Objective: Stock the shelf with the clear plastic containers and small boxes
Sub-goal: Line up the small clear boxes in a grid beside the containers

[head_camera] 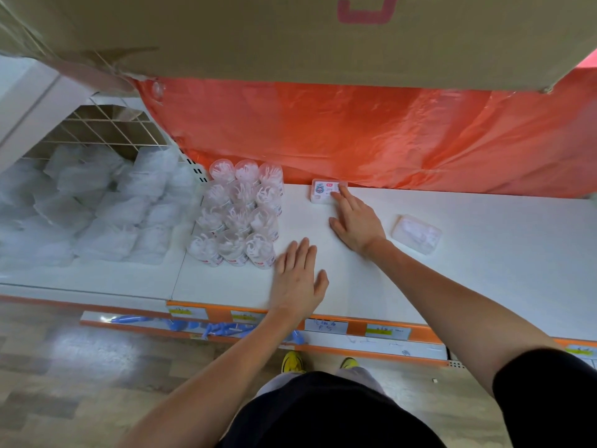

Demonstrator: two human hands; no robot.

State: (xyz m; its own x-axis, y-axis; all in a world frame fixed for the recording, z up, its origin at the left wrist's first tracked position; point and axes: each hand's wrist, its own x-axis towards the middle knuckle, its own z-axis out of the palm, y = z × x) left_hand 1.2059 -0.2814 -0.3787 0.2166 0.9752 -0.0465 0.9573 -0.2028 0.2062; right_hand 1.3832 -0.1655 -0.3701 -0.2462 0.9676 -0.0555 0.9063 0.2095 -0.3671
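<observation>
left hand (298, 276): palm down on shelf (484, 279) near front edge, just right of the front row of containers
left grip: fingers straight and close together, thumb splayed, nothing held
right hand (355, 223): reaching deeper over the shelf, palm down
right grip: open, fingers extended, fingertips (339, 196) resting on right end of small box, no curl round it
small box (324, 190): flat at back of shelf, printed face up, at foot of orange plastic sheet; between container block and flat clear pack, apart from both
clear plastic containers (239, 215): round, lidded, white contents; block three wide, four rows deep, at left end of this shelf board, packed touching; back row against the sheet
flat clear pack (416, 235): lying alone, askew, just right of the right wrist, small gap
orange plastic sheet (355, 134): crinkled, hanging behind the shelf
cardboard box (290, 33): overhead, red mark on its face
white bagged packs (97, 215): rows on neighbouring section to the left, wire grid (106, 127) behind
price tags (326, 325): in orange strip along shelf front
blue items (223, 328): on lower shelf, too blurred to identify
yellow shoes (292, 362): on wood-pattern floor below
</observation>
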